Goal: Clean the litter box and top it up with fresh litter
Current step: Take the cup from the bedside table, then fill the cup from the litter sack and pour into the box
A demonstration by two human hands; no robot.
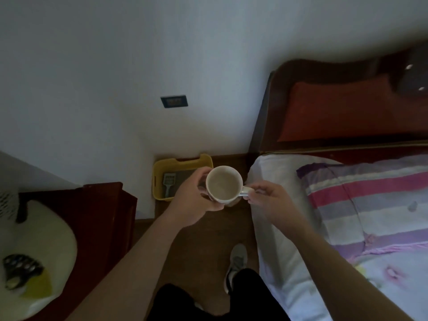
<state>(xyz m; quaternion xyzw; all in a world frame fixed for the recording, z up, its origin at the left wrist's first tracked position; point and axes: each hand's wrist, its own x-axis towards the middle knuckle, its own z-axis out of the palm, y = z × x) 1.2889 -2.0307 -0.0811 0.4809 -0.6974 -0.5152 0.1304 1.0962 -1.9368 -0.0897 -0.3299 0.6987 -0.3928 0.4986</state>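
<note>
with the left hand (pixel 194 200) cupping the mug (pixel 223 183) and the right hand (pixel 266 200) pinching its handle, tip it slowly toward the box (pixel 159 167) at 10 o'clock.

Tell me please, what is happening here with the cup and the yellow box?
A person stands between a bed and a dark wooden cabinet, holding a white mug with both hands. The left hand wraps its side, and the right hand pinches the handle. The mug looks upright, with something pale inside; what it is cannot be told. On the floor by the wall sits the yellow litter box, with a grey scoop lying in it. Nothing is being poured at this moment.
</note>
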